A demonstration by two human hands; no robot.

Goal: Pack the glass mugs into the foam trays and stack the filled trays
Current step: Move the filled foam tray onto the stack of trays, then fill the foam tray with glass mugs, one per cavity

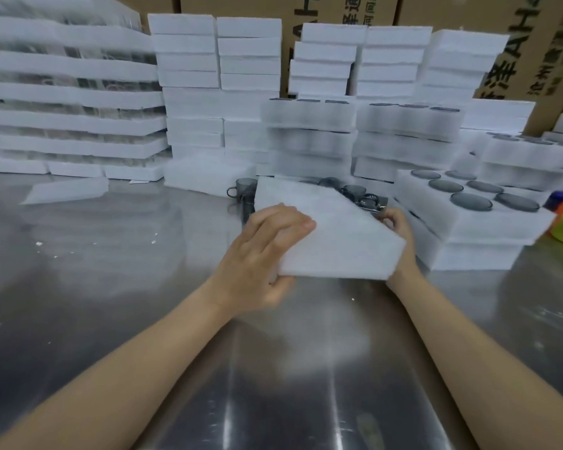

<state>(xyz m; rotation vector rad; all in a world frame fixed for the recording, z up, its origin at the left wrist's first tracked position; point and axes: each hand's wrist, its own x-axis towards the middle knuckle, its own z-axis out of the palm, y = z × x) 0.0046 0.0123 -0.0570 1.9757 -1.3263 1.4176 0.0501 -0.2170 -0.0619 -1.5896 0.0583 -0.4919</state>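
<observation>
Because the held foam tray [335, 232] tilts up, mugs [241, 187] behind are half-hidden.

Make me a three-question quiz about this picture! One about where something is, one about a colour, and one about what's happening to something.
1. Where are the loose mugs?
A. On the table, behind the foam tray
B. On top of the cardboard boxes
C. On the floor

2. What colour are the loose mugs?
A. Red
B. Smoky grey
C. Yellow

3. What is happening to the foam tray?
A. It lies flat on the table
B. It sits on top of a stack
C. It is held up, tilted, by the left hand and right hand

Answers: 1 A, they stand just past the tray's far edge; 2 B, the glass looks dark see-through grey; 3 C, each hand grips one side.
</observation>
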